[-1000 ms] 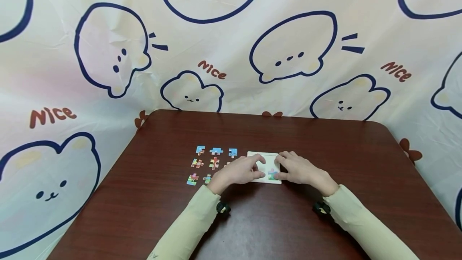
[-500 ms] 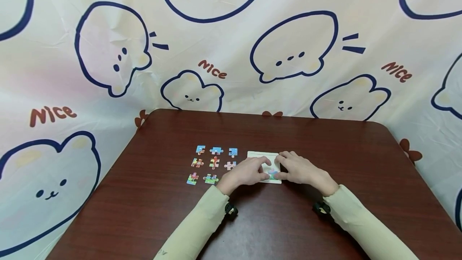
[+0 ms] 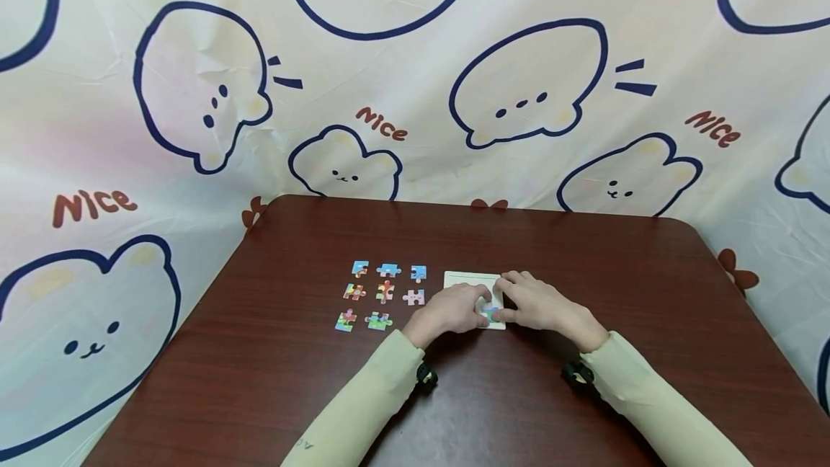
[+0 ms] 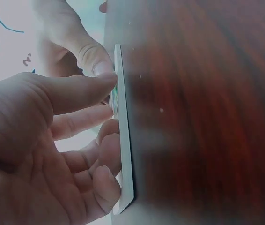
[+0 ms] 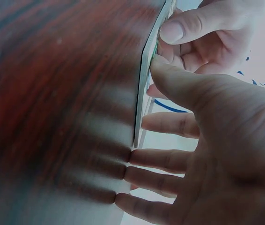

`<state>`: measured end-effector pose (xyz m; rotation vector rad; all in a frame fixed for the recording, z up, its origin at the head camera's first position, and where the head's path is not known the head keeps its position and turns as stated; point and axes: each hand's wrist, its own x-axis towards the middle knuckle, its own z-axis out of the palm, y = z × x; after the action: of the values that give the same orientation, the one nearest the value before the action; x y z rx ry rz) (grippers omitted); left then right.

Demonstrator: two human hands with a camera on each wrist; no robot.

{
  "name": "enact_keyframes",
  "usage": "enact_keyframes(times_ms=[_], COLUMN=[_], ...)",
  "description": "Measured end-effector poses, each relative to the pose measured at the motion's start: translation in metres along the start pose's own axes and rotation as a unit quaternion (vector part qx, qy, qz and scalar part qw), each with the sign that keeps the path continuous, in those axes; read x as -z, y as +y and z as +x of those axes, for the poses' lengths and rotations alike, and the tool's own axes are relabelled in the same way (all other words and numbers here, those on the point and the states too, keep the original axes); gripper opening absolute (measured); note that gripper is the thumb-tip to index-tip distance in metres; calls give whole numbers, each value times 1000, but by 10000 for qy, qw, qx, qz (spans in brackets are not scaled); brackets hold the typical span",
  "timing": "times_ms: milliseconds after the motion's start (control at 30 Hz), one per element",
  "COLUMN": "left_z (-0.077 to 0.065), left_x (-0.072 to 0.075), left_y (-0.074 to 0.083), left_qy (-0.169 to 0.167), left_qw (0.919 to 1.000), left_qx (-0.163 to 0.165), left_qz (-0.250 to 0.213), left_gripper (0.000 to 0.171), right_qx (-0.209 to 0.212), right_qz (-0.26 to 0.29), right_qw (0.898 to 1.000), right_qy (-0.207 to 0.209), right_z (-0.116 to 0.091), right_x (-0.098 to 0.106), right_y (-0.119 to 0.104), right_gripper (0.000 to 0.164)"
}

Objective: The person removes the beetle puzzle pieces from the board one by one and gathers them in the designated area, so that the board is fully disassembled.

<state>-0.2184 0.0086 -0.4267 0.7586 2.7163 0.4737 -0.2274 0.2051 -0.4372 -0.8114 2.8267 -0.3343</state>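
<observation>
A small jigsaw piece [image 3: 491,314] in blue and green lies in the near right corner of the white puzzle tray [image 3: 468,277]. My left hand [image 3: 449,310] is over the tray, its thumb by the piece and several loosely bent fingertips resting on the board, as the left wrist view shows. From the other side, my right hand [image 3: 541,303] puts its thumb at the piece and its forefinger on the tray's right part. Its other fingers, fairly straight, touch the tabletop beyond the edge in the right wrist view. Both hands partly hide the piece and tray.
Left of the tray, loose jigsaw pieces lie spaced out in rows, among them a red one [image 3: 385,292], a pink one [image 3: 413,298] and a green one [image 3: 379,321]. The dark wooden table [image 3: 311,380] ends at a printed cloth backdrop [image 3: 428,164].
My left hand has slid right across the tray towards the corner piece, uncovering the pink and green loose pieces. My right hand has stayed nearly still.
</observation>
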Motion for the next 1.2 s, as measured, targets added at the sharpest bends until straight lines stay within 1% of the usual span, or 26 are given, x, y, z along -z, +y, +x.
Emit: enact_keyframes(times_ms=[200, 367, 433, 600, 800, 967, 1200], left_z=[0, 3, 4, 7, 8, 6, 4], left_x=[0, -1, -2, -3, -2, 0, 2], left_y=[0, -1, -1, -4, -3, -1, -1], left_qy=[22, -24, -27, 74, 205, 286, 436], left_qw=[10000, 9999, 9996, 9979, 9959, 9943, 9929], left_qx=[39, 20, 1, -34, -60, -34, 27], left_qz=[-39, -150, -281, -648, -882, -1023, -1106], left_gripper=[39, 36, 33, 24, 19, 17, 14], right_qx=[-4, -32, -47, -29, -63, -59, -42], right_qz=[-14, -1, -8, 20, 107, 144, 141], right_qw=[10000, 10000, 10000, 10000, 9999, 9998, 9997], right_qy=[-19, -50, -60, -65, -83, -102, -179], right_z=[1, 1, 1, 2, 2, 2, 2], right_x=[0, 0, 0, -1, -1, 0, 2], right_y=[-1, -1, -1, 1, 2, 3, 3], right_gripper=[43, 43, 43, 42, 42, 44, 46])
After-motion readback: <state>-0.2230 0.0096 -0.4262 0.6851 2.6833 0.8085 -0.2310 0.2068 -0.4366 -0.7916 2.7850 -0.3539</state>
